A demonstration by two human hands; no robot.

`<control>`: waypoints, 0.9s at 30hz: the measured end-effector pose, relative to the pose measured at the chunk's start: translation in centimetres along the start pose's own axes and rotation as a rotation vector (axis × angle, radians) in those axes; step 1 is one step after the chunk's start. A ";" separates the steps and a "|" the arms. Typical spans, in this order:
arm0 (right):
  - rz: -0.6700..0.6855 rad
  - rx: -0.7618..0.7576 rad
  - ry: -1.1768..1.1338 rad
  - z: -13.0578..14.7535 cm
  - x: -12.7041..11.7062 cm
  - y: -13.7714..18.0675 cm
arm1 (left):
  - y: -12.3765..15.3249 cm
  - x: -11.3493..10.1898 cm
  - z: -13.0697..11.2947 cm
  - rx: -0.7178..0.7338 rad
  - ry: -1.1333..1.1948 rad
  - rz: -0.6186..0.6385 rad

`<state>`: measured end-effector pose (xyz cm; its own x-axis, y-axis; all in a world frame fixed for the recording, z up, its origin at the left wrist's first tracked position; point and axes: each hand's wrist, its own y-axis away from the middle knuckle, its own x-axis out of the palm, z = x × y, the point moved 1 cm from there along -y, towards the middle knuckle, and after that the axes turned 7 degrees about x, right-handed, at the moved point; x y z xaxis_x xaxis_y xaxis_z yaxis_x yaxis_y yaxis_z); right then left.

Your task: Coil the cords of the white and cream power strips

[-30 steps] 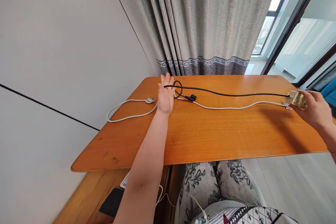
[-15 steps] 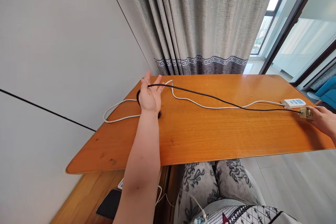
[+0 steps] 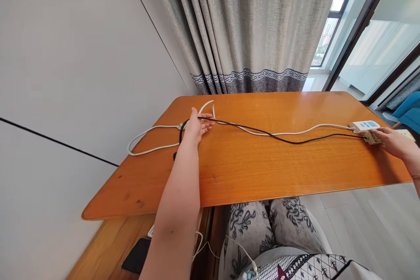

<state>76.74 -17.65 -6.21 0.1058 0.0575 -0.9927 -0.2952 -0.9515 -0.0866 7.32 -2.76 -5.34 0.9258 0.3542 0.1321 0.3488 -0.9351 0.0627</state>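
Left hand (image 3: 196, 126), loosely open, carries the thin black cable (image 3: 288, 141) across its fingers near the left edge of the orange wooden table (image 3: 249, 166). Right hand (image 3: 392, 142) pinches the beige adapter block (image 3: 372, 138) at the right edge. Grey curtain (image 3: 256, 30) hangs behind.

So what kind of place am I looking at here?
Likely a room in a flat: a wooden table beside a plain wall, a long grey curtain, and big windows showing city buildings.

Table (image 3: 249, 175): near half bare wood, open to passage; black cable (image 3: 288, 141) and white cable (image 3: 285, 134) strung across the middle; white switch box (image 3: 365, 126), beige plug (image 3: 370, 139) at right end; wall (image 3: 65, 74) close along left edge.
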 end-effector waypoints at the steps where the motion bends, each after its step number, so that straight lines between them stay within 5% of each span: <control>1: 0.000 0.002 -0.003 0.0 -0.1 0.0 | 0.1 0.0 0.1 -0.032 -0.043 0.000; 6: 0.049 -0.032 0.061 0.0 -0.1 -0.3 | 0.4 -0.1 0.0 -0.222 -0.109 0.076; 12: 0.111 -0.067 0.151 1.1 0.2 -0.8 | 0.4 0.0 -0.3 -0.227 0.234 0.036; 16: 0.049 -0.045 0.076 4.4 -1.1 -0.5 | 0.6 1.0 0.1 -0.161 0.316 0.028; 19: -0.028 -0.276 -0.080 9.0 -2.5 -0.2 | 1.1 2.5 1.1 -0.099 0.191 0.111; 22: -0.085 -0.498 -0.201 15.6 -3.5 0.0 | 2.2 4.6 2.8 0.123 -0.077 0.309; 27: -0.046 -0.687 -0.211 28.2 -4.2 0.7 | 5.0 7.2 5.5 0.832 -0.822 0.649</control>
<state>49.26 -10.06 -4.45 -0.1026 0.0933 -0.9903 0.3767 -0.9178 -0.1255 16.50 -4.95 -9.49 0.6722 0.0112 -0.7403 -0.4724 -0.7634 -0.4405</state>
